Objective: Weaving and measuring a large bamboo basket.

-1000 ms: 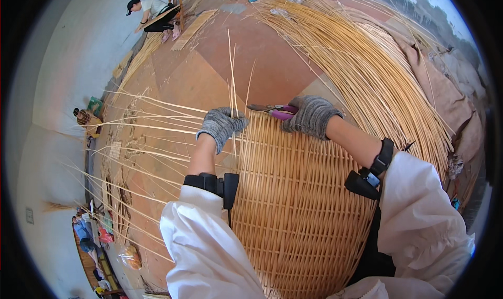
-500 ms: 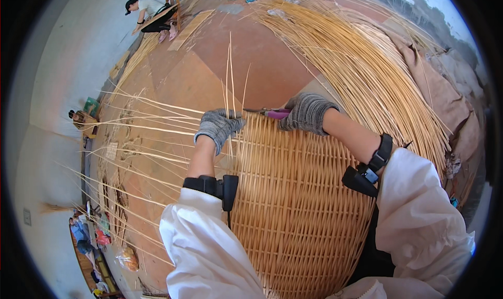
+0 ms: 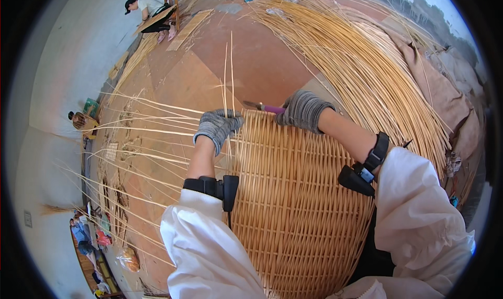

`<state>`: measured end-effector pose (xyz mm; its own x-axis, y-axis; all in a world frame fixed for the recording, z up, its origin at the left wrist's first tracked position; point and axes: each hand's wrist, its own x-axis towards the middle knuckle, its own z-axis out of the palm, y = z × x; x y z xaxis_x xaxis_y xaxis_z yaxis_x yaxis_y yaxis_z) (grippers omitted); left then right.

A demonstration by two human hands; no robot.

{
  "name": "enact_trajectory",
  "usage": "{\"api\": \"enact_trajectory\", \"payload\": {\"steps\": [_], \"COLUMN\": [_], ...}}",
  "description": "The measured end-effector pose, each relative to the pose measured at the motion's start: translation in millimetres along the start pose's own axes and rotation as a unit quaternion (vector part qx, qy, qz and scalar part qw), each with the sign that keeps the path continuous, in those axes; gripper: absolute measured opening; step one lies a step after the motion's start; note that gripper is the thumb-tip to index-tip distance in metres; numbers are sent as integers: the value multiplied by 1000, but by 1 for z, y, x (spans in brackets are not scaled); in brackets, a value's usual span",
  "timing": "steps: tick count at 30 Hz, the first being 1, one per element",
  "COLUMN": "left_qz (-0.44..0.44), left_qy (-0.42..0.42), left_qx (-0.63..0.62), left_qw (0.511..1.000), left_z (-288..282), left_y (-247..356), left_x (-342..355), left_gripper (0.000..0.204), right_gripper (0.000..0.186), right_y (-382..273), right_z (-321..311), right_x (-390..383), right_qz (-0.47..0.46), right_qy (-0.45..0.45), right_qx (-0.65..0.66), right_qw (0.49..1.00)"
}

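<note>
Closest to me, both white sleeves come up from the lower edge, each wrist strapped with a black band, and between them spreads the woven wicker panel (image 3: 293, 204), its finished weave running from my lap up to the working edge. My left hand (image 3: 217, 126), in a grey knit glove, sits right at that edge, fingers curled narrow around the upright cane stakes (image 3: 228, 84), which rise straight away from me, their long axis pointing up the frame. My right hand (image 3: 303, 110), gloved the same, is closed around a purple-handled tool (image 3: 267, 109); the handle lies crosswise along the panel's top edge, and its metal tip points left toward the stakes, just beside my left hand but apart from it. So the stakes lie to the left of the tool, and the left hand is the nearer one, already touching them. Loose canes fan out to the left of the panel across the reddish floor (image 3: 251, 52). Beyond the right hand lies a big heap of pale cane (image 3: 367, 63). Far off at the top left, another person (image 3: 144, 8) is bent over their own work.
</note>
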<state>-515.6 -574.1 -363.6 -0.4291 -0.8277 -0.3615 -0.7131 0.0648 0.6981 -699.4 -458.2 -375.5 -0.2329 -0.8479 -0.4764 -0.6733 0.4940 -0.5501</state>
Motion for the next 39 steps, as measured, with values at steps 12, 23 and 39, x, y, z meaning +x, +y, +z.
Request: {"api": "enact_trajectory", "payload": {"steps": [12, 23, 39], "left_qz": [71, -6, -46], "left_qy": [0, 112, 133], "left_qx": [415, 101, 218], "left_qw": [907, 988, 966], "left_z": [3, 13, 10], "left_y": [-2, -7, -12], "left_x": [18, -1, 11], "left_gripper": [45, 32, 33], "right_gripper": [41, 41, 32], "right_y": [-45, -45, -54], "right_z": [13, 4, -8], "right_x": [58, 58, 65], "right_qz": [-262, -333, -312], "right_qy": [100, 28, -79], "right_qx": [54, 38, 18], "right_qw": [958, 942, 947]}}
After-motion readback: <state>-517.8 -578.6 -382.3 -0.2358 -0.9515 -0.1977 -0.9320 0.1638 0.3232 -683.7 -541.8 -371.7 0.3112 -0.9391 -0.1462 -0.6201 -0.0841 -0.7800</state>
